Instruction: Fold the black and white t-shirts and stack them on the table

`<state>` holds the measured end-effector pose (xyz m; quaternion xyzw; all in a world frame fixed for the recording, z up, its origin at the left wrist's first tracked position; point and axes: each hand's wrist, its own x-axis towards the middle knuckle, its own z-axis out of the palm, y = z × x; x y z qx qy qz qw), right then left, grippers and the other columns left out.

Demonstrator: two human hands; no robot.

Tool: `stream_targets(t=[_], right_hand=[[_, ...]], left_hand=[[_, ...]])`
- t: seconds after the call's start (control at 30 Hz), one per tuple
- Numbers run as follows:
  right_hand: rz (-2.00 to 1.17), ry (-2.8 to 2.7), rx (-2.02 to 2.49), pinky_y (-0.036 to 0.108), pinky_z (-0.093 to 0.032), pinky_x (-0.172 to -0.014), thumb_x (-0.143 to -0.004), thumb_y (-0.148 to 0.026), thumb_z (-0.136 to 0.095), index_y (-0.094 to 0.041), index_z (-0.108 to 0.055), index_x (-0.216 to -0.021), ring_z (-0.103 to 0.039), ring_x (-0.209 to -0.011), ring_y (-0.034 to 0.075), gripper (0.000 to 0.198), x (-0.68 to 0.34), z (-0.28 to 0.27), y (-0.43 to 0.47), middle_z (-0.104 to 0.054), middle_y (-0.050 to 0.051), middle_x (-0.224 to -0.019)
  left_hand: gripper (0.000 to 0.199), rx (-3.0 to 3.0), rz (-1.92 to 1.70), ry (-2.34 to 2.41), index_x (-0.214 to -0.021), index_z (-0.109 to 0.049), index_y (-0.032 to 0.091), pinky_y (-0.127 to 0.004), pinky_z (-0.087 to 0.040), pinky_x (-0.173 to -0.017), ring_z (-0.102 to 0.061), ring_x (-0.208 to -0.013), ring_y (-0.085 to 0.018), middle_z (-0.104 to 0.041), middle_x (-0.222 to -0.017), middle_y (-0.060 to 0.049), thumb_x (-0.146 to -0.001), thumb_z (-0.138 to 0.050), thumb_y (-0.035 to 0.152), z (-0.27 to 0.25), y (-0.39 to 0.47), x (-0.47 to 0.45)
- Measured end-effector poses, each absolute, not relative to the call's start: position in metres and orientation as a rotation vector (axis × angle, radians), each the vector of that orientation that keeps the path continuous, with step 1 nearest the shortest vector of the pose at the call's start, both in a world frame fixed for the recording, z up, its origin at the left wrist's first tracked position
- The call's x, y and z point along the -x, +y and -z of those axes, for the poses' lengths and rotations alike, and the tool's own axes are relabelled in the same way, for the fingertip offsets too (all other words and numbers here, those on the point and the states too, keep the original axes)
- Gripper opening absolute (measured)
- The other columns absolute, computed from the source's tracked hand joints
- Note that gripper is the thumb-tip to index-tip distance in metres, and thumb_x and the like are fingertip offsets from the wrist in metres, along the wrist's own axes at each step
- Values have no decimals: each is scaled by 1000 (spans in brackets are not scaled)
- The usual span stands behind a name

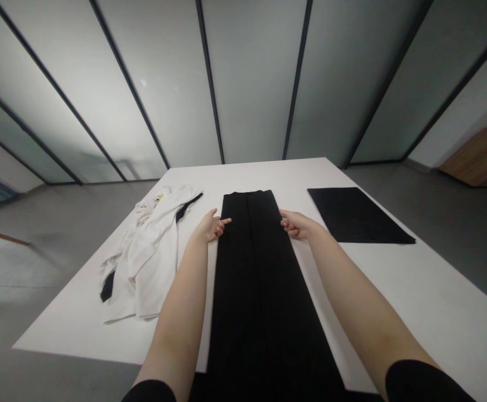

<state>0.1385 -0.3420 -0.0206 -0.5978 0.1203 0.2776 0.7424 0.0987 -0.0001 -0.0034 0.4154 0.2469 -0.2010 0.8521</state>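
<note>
A pair of black trousers point(249, 268) lies lengthwise on the table, waistband at the far end, legs running toward me over the near edge and out of the picture. At its left side is my left hand point(213, 226), thumb and index finger apart, the index reaching onto the cloth and the other fingers bent. My right hand point(297, 224) has its fingers curled against the right edge, just below the waistband. Whether much cloth is pinched there is hard to see.
White clothing point(155, 257) with black strips lies loosely piled on the left of the white table point(377, 285). On the right is a flat, folded black cloth point(358, 215). Frosted glass panels point(251, 78) stand behind the table. A wooden piece point(481, 156) is at far right.
</note>
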Motion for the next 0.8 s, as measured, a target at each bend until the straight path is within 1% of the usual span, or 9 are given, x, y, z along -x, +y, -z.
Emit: stream_targets(t=[0.17,0.27,0.37,0.43,0.5,0.53,0.63,0.73,0.8], right_hand=[[-892,273,1497,12,-11,-30,-110,-49,-57,-23,-52,-85,-19,-34,4,36,-134,10,-363,-36,-11,-50],[-945,321,1441,11,-13,-28,-110,-50,-57,-22,-54,-86,-19,-33,4,37,-128,10,-366,-38,-10,-49],[-957,349,1328,13,-24,-25,-109,-53,-55,-20,-62,-98,-34,-32,7,35,-124,9,-355,-55,-3,-57],[-916,299,1217,16,-43,-31,-111,-51,-49,-18,-64,-113,-56,-42,12,37,-124,6,-343,-72,8,-79],[-818,214,1083,23,-61,-48,-113,-48,-38,-15,-63,-126,-74,-67,18,43,-126,4,-331,-77,17,-107],[-765,177,1022,27,-66,-60,-114,-47,-32,-13,-62,-132,-79,-81,21,48,-128,3,-325,-76,21,-116],[-656,123,903,42,-68,-89,-112,-49,-20,-4,-57,-139,-76,-116,29,64,-133,9,-313,-70,28,-129],[-622,117,872,56,-60,-103,-108,-54,-21,-6,-56,-140,-72,-125,35,67,-137,21,-307,-68,29,-132],[-596,105,882,61,-56,-108,-107,-54,-25,-11,-54,-142,-72,-126,36,62,-138,29,-305,-68,27,-135]], left_hand=[[25,-1065,483,506,-102,-58,19,-16,-26,-29,-42,-32,-8,-61,-61,-1,-109,-51,43,11,7,-99],[24,-1177,493,488,-94,-60,21,-18,-26,-29,-43,-30,-10,-56,-52,2,-106,-59,42,17,12,-96],[23,-1274,531,481,-96,-60,22,-18,-32,-31,-47,-31,-12,-58,-52,2,-103,-67,42,19,13,-92],[24,-1263,559,468,-103,-60,21,-20,-40,-34,-53,-34,-13,-65,-59,-1,-103,-67,43,16,10,-91],[29,-1150,583,430,-116,-60,18,-22,-48,-38,-60,-39,-14,-74,-75,-8,-106,-59,45,12,6,-91],[35,-1057,587,403,-124,-60,17,-23,-51,-41,-63,-43,-15,-78,-86,-12,-108,-53,46,10,3,-92],[55,-752,509,340,-150,-47,11,-28,-63,-55,-78,-69,-21,-77,-113,-21,-111,-36,48,8,-7,-93],[69,-622,379,332,-165,-25,9,-45,-69,-80,-79,-109,-33,-71,-130,-27,-109,-33,49,13,-19,-95],[71,-637,337,336,-166,-20,13,-52,-67,-89,-74,-123,-36,-66,-140,-28,-107,-36,49,19,-25,-97]])
